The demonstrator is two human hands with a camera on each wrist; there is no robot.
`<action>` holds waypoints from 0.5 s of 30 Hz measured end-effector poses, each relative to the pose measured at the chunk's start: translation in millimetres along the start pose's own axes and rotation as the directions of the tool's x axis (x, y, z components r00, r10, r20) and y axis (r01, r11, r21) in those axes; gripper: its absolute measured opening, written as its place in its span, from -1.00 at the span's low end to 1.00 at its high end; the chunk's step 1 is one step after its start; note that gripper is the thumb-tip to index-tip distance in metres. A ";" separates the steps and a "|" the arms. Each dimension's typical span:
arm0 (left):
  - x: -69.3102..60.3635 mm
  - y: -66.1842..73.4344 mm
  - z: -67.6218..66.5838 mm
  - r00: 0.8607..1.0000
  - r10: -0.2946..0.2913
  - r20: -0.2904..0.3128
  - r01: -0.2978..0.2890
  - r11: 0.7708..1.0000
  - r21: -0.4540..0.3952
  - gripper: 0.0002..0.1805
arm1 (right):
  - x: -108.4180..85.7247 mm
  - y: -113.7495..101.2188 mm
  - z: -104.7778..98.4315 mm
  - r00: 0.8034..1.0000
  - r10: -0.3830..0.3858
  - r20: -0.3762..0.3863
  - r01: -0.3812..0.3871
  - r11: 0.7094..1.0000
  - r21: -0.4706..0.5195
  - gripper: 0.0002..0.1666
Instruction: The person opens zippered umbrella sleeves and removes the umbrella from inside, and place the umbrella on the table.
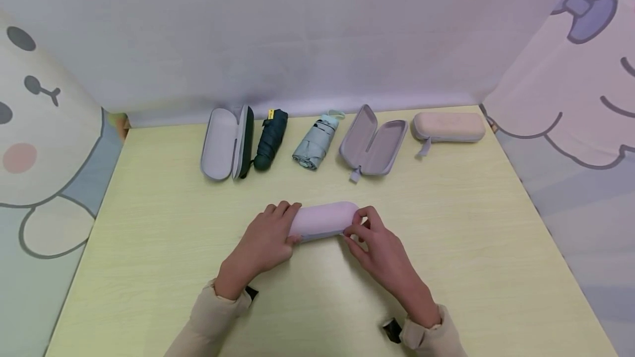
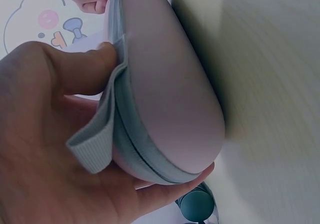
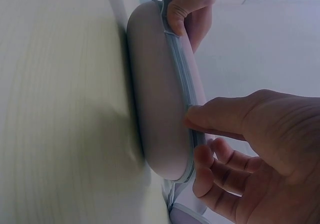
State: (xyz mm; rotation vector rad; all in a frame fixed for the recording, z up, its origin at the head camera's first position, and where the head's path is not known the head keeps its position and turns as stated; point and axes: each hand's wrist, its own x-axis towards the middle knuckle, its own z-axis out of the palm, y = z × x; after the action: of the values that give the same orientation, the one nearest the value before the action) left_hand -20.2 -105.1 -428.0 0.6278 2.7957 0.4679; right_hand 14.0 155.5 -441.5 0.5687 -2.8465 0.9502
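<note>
A pale pink hard zip case [image 1: 324, 218] lies on the table between both hands, its lid down. My left hand [image 1: 270, 236] grips its left end, thumb on the front seam and fingers over the top. Beside that thumb a grey ribbed loop tab [image 2: 95, 144] sticks out from the case's end. At the right part of the seam my right hand [image 1: 382, 249] pinches with thumb and fingertips at the grey zipper [image 3: 181, 73]. The zipper pull itself is hidden by the fingers in the right wrist view.
Along the back edge stand an open dark-green case [image 1: 220, 145], a folded dark-green umbrella [image 1: 272, 139], a folded light-blue umbrella [image 1: 316, 142], an open grey-mauve case [image 1: 382, 150] and a closed beige case [image 1: 448, 126]. White cloth [image 1: 297, 37] hangs behind the table.
</note>
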 end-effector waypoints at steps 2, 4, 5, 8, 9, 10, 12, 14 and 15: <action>0.0 0.1 0.0 1.000 0.001 0.000 -0.001 1.000 0.000 -0.35 | 0.3 -0.2 0.2 1.000 -0.002 0.000 0.002 1.000 0.000 -0.85; -0.1 0.3 -0.1 1.000 0.001 0.000 -0.001 1.000 0.001 -0.35 | 0.7 -0.3 0.4 1.000 -0.004 0.000 0.004 1.000 -0.002 -0.84; -0.1 0.5 -0.3 1.000 0.001 0.000 -0.001 1.000 0.001 -0.35 | 0.9 -0.5 0.5 1.000 -0.005 0.000 0.005 1.000 -0.003 -0.84; -0.3 0.6 -0.7 1.000 0.001 0.002 -0.001 1.000 -0.002 -0.35 | 1.5 -1.3 0.9 1.000 -0.004 0.001 0.004 1.000 -0.007 -0.83; -0.4 0.7 -0.8 1.000 0.000 0.002 0.000 1.000 -0.003 -0.35 | 1.7 -1.5 0.9 1.000 -0.005 0.001 0.005 1.000 -0.010 -0.83; -0.5 0.8 -1.1 1.000 0.000 0.002 0.000 1.000 -0.004 -0.35 | 1.9 -1.7 1.0 1.000 -0.006 -0.001 0.006 1.000 -0.011 -0.83; -0.6 1.0 -1.4 1.000 0.000 0.002 0.000 1.000 -0.004 -0.35 | 2.2 -1.9 1.1 1.000 -0.009 -0.002 0.009 1.000 -0.012 -0.83; -0.8 1.4 -1.8 1.000 0.000 0.002 0.000 1.000 -0.003 -0.35 | 2.3 -2.0 1.2 1.000 -0.011 -0.003 0.011 1.000 -0.011 -0.84; -0.8 1.5 -1.9 1.000 -0.001 0.002 0.001 1.000 -0.001 -0.35 | 2.2 -1.9 1.5 1.000 -0.012 -0.004 0.012 1.000 -0.012 -0.84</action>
State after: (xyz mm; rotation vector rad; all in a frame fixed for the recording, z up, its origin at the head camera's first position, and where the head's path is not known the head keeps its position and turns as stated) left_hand -19.5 -104.6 -425.5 0.6266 2.7937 0.4688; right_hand 12.7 152.5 -441.1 0.5819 -2.8401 0.9313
